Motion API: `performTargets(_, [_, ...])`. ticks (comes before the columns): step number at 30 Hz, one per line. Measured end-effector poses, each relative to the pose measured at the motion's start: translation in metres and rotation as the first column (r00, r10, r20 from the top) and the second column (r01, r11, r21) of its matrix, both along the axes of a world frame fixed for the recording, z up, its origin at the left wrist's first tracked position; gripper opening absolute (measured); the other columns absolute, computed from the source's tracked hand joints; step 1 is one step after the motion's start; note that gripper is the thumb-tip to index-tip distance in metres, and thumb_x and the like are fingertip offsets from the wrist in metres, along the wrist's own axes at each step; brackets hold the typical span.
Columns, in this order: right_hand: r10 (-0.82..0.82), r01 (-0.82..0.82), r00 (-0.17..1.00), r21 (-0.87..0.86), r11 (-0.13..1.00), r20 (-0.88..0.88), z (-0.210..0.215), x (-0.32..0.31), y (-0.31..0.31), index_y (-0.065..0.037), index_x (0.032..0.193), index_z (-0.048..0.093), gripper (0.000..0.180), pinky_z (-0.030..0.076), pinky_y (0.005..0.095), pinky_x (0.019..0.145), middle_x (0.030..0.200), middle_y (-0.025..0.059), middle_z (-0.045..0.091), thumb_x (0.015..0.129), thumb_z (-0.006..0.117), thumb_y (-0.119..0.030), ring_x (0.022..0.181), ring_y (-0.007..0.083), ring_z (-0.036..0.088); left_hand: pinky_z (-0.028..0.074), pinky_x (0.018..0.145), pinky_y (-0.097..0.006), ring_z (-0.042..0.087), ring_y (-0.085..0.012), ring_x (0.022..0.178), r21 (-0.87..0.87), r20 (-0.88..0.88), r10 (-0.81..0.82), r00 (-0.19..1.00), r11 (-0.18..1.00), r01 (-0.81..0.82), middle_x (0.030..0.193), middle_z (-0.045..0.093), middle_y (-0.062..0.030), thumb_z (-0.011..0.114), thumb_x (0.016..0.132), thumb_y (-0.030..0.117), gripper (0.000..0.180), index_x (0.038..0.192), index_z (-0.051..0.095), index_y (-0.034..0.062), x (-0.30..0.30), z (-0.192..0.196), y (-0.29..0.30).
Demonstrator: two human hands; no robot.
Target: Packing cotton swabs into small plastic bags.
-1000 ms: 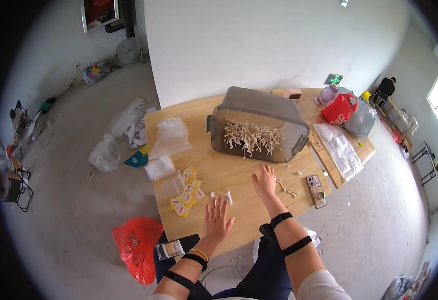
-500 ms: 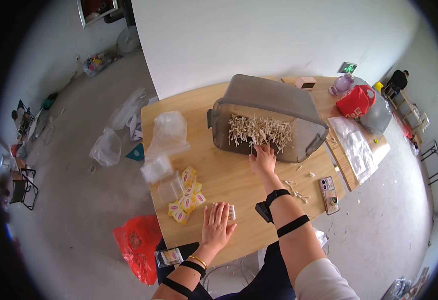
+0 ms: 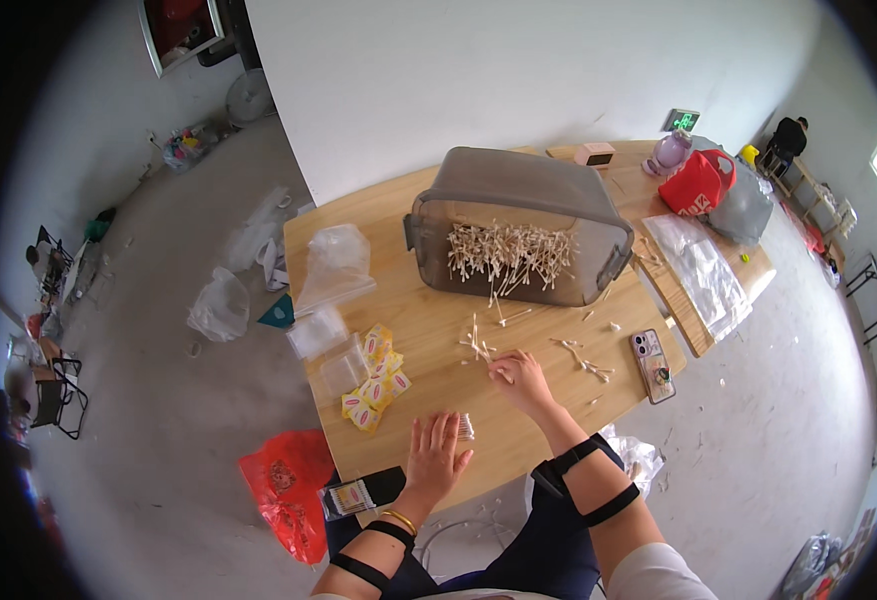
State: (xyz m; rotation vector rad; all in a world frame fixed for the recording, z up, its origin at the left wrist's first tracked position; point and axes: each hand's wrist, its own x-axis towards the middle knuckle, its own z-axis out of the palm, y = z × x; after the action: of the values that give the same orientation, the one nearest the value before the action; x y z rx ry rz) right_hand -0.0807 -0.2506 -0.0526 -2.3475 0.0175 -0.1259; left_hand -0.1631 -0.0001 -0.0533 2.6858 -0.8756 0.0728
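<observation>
While the left hand (image 3: 432, 455) lies flat, fingers apart, against a small swab row (image 3: 467, 427) well in front of the tub (image 3: 528, 175), the right hand (image 3: 524, 382) has its grip drawn together at loose swabs (image 3: 478, 345) on the counter (image 3: 413, 340) just before the tub; cannot tell whether clamped. One filled packet (image 3: 348, 497), well front-left of the tub, looks done; the row seems part-way, and the tub's swab heap (image 3: 513, 250) plus yellow cards (image 3: 373, 385), front-left of it, look unused.

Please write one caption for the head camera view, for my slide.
Right hand holding cotton swabs before a grey bin; left hand partly covering a swab row.
</observation>
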Motion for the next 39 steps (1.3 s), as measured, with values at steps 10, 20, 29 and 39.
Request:
performTargets(10, [-0.168,0.189,0.980,-0.240,0.952,0.106,0.018,-0.014,0.043,-0.012,0.109,0.062,0.041,0.044,0.0428,0.094,0.114,0.0111,0.057,0.074,0.080,-0.025,0.112,0.0338,0.052,0.021,0.119,-0.059,0.035,-0.0355,0.141,-0.065,-0.002,0.025,1.000,0.998,-0.025,0.150,0.040,-0.0167,0.062,0.091,0.038,0.073,0.150,0.038,0.0029,-0.017,-0.004,0.006])
performTargets(20, [-0.010,0.013,0.998,-0.065,0.998,0.056,-0.005,-0.013,0.072,-0.011,0.090,0.067,0.021,0.046,0.0433,0.089,0.096,0.0092,0.061,0.073,0.076,-0.019,0.102,0.0323,0.057,0.022,0.119,-0.059,0.031,-0.0370,0.146,-0.090,-0.009,0.016,1.000,0.996,-0.017,0.154,0.036,-0.0201,0.062,0.091,0.035,0.074,0.152,0.035,0.0031,-0.014,-0.003,0.003])
performTargets(29, [0.020,0.082,0.943,-0.290,0.953,0.332,0.019,0.028,0.044,-0.013,0.109,0.067,0.031,0.043,0.0434,0.100,0.118,0.0116,0.057,0.078,0.068,-0.007,0.117,0.0327,0.050,0.017,0.121,-0.058,0.024,-0.0358,0.151,0.043,-0.055,0.010,0.998,0.999,-0.008,0.163,0.021,-0.0199,0.053,0.097,0.043,0.076,0.156,0.027,0.0038,-0.012,0.002,0.002])
performTargets(39, [0.101,-0.035,0.983,-0.388,0.921,0.153,0.028,0.052,0.039,-0.012,0.086,0.065,0.004,0.043,0.0413,0.090,0.103,0.0078,0.056,0.082,0.064,-0.012,0.108,0.0286,0.052,0.013,0.121,-0.060,0.024,-0.0377,0.149,-0.076,-0.018,0.021,1.000,0.997,-0.023,0.159,0.028,-0.0216,0.051,0.098,0.045,0.075,0.153,0.029,-0.0001,0.041,0.003,-0.003])
